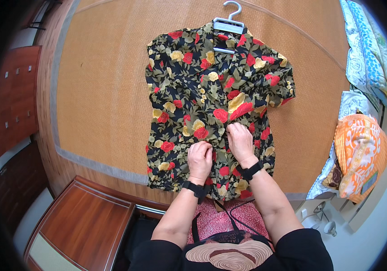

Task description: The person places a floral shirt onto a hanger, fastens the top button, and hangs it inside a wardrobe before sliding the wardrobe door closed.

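Observation:
A short-sleeved floral shirt (180, 91), black with red and yellow roses, lies face up on a woven mat (105, 84). Its collar surrounds a pale blue plastic hanger (229, 26), whose hook points away from me. My left hand (200, 159) pinches the front placket low on the shirt. Slightly higher and to the right, my right hand (240, 140) has its bent fingers on the same front edge. The fingertips hide whatever fastening lies between them. The sleeve on the right spreads outward; the one on the left seems tucked under or folded in.
Folded patterned bedding (366, 47) and an orange-and-white patterned cloth (362, 152) lie along the right edge. A wooden cabinet (88, 216) stands at lower left, near the mat's grey border (105, 169). A lamp (329, 227) sits at lower right.

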Demonstrator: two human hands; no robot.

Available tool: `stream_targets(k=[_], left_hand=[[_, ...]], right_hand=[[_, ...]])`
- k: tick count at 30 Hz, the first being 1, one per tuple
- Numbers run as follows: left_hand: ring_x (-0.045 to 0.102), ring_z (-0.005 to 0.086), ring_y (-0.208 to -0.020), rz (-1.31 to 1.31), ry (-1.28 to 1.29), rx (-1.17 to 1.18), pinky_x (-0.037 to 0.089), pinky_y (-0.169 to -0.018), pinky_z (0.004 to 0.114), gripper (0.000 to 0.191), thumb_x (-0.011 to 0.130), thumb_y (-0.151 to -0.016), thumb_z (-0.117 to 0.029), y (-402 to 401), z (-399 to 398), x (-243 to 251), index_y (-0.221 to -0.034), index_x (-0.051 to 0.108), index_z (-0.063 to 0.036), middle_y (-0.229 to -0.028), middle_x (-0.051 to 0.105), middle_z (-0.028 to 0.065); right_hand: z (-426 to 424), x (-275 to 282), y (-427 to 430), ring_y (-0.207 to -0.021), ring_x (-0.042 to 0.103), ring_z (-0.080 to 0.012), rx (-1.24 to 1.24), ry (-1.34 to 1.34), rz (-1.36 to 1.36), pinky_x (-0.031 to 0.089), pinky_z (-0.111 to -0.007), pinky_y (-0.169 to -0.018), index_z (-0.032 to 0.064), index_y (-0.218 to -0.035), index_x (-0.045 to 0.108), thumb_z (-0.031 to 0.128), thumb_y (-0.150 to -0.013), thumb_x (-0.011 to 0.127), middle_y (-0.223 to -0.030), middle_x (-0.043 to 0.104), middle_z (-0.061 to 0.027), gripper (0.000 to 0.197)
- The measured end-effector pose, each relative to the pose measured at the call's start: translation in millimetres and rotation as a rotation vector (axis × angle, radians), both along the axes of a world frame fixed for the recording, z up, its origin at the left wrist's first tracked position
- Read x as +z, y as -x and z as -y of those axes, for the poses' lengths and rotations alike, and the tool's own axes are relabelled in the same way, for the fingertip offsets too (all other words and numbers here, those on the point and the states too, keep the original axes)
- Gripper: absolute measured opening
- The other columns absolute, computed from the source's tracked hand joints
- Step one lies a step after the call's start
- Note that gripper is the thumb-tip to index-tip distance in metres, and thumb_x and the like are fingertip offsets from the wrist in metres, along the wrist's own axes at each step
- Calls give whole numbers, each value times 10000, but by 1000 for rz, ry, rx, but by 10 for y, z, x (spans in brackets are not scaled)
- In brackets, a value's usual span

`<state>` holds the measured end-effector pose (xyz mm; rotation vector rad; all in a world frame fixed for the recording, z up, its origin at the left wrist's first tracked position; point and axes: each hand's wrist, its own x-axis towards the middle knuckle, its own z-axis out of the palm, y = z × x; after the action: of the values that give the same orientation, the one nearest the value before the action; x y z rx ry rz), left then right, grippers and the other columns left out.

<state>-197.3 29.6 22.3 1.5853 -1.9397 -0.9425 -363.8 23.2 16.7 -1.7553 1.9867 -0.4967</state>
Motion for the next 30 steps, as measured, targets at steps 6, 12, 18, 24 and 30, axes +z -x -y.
stream_targets(k=[6, 12, 18, 24, 30], left_hand=[[618, 212, -851, -293, -282, 153, 497, -749, 300, 88, 636, -816, -6, 15, -129, 310, -902, 621, -18, -949, 654, 94], [623, 246, -866, -270, -239, 127, 492, -796, 324, 93, 644, -812, -14, 101, -205, 392, -903, 623, -14, -946, 654, 108], [624, 281, -900, -289, -271, 211, 491, -819, 356, 108, 633, -835, -45, 131, -258, 370, -941, 639, -22, -950, 662, 117], [616, 123, -859, -350, -474, 327, 502, -788, 253, 174, 653, -851, -41, 104, -273, 345, -1022, 648, -10, -974, 662, 63], [610, 128, -862, -367, -377, 230, 494, -762, 245, 177, 694, -817, -39, 93, -186, 312, -986, 659, 0, -998, 636, 60]], right_hand=[[-267, 177, -82, -792, 573, -295, 79, -10, 171, 487, -386, -699, 54, -833, 558, 22, -757, 616, -813, 577, -104, 100], [-387, 342, -199, -784, 599, -323, -41, -7, 356, 499, -387, -683, 30, -843, 553, -5, -746, 630, -818, 592, -128, 129], [-366, 357, -251, -740, 613, -281, -132, -35, 494, 503, -334, -672, -6, -855, 577, -41, -750, 615, -817, 607, -129, 116], [-395, 328, -245, -748, 625, -177, -211, -165, 661, 508, -278, -689, -23, -869, 598, -36, -765, 636, -826, 627, -84, 111], [-422, 278, -251, -742, 628, -141, -317, -218, 774, 511, -265, -692, -18, -899, 616, -20, -793, 632, -830, 651, -75, 108]])
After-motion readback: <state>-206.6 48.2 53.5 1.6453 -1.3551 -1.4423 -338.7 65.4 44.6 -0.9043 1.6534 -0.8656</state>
